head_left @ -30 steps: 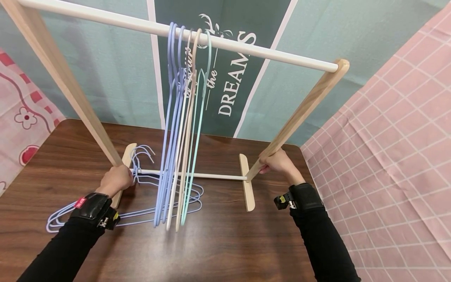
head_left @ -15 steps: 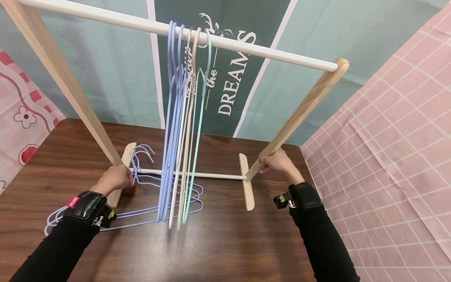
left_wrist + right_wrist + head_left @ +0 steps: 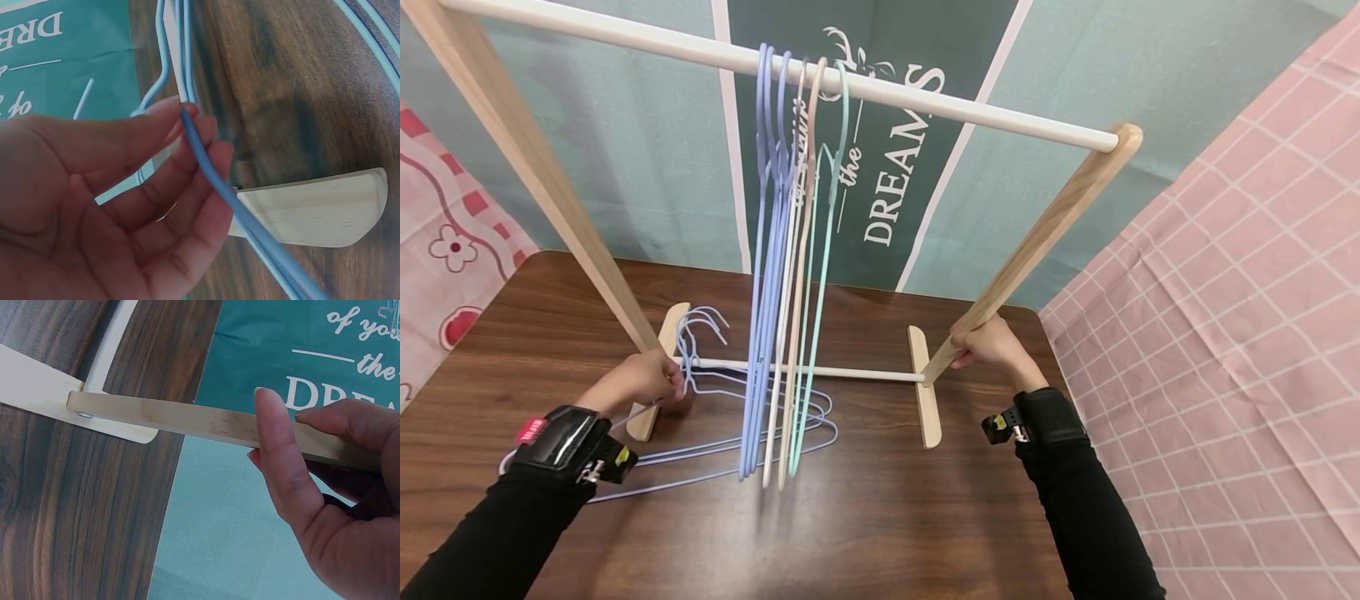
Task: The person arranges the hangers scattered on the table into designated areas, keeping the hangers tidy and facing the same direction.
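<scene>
My left hand [image 3: 643,379] is low beside the rack's left post [image 3: 542,167]. In the left wrist view its thumb and fingers pinch the wire of a blue clothes hanger [image 3: 215,178], which slants down to the right. More blue hangers [image 3: 369,39] lie on the table there, partly hidden by my forearm in the head view. My right hand [image 3: 992,343] grips the rack's right wooden post [image 3: 1045,233] near its foot, fingers and thumb on either side of it in the right wrist view.
From the white top rail [image 3: 625,32] hang blue, white, beige and mint hangers [image 3: 827,267]. A thin lower bar [image 3: 865,375] joins the wooden feet [image 3: 928,412]. A printed cloth [image 3: 1000,192] stands behind the brown table [image 3: 880,533]; pink grid cloth [image 3: 1240,333] rises at right.
My left hand has shifted slightly left, drawing one blue hanger away from the others on the table. The hanging hangers sway a little. My right hand stays on the post.
</scene>
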Action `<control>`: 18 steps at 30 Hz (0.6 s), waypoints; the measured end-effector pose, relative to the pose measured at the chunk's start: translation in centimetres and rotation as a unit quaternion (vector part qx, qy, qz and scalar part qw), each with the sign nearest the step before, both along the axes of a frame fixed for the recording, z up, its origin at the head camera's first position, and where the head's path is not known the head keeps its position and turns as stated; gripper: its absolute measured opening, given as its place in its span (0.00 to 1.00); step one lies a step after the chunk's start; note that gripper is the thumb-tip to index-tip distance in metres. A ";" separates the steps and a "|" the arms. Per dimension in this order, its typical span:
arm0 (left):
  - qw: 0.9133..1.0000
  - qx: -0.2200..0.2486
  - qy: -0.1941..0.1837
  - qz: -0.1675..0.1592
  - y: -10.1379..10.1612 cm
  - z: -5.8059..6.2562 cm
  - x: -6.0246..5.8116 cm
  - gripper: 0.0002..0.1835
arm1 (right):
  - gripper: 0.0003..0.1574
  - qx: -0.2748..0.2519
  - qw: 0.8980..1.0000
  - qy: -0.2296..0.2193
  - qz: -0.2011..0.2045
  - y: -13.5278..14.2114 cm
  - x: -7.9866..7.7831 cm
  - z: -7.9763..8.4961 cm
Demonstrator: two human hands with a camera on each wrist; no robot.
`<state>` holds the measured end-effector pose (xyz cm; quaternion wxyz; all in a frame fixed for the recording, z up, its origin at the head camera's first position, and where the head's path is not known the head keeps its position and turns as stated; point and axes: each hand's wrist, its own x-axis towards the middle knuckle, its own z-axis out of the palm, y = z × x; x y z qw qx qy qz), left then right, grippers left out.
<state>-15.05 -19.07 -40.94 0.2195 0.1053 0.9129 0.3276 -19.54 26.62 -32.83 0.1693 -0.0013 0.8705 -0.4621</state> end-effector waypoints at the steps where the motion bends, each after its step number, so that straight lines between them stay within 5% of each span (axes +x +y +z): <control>1: 1.000 0.010 -0.010 -0.002 0.0 0.1 0.0 0.04 | 0.19 0.001 1.000 0.001 0.000 0.0 0.0 0.0; 5: 0.998 0.038 -0.040 0.000 0.1 0.8 0.2 0.04 | 0.18 0.000 1.000 0.003 -0.002 0.0 0.0 -0.1; 18: 0.998 0.036 -0.042 -0.012 -0.3 1.7 0.5 0.04 | 0.18 0.000 1.000 0.001 -0.006 0.1 0.0 -0.1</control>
